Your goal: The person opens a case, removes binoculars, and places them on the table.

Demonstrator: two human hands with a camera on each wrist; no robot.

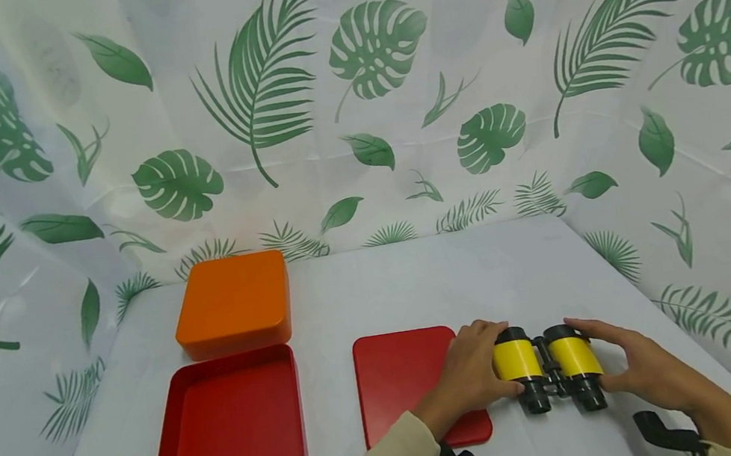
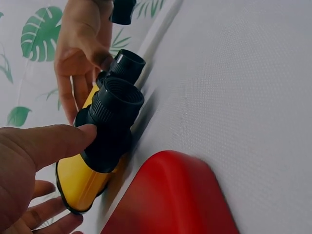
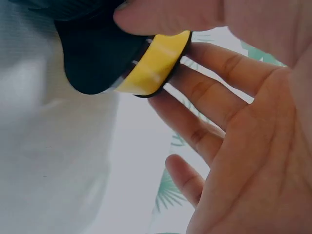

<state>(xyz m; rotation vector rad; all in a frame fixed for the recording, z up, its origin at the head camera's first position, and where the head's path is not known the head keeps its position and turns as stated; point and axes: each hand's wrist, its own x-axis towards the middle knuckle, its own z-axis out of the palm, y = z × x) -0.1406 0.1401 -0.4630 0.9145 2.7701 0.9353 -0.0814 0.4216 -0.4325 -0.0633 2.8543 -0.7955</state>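
A pair of yellow and black binoculars (image 1: 553,372) is at the right of the white table, its eyepieces pointing toward me. My left hand (image 1: 466,374) pinches the left barrel, thumb near the eyepiece and fingers at the far end. On the other barrel, my right hand (image 1: 651,361) has its thumb by the eyepiece and a fingertip at the far rim. The left wrist view shows the left thumb on the black eyepiece part (image 2: 109,112). In the right wrist view the fingers meet the yellow barrel's edge (image 3: 156,66). A red flat lid-like piece (image 1: 400,382) lies under my left forearm.
An open red box (image 1: 233,431) stands at the left. Behind it is an orange box (image 1: 234,299) with its flat face up. A white curtain with green leaves (image 1: 396,142) hangs behind and at both sides of the table (image 1: 412,283).
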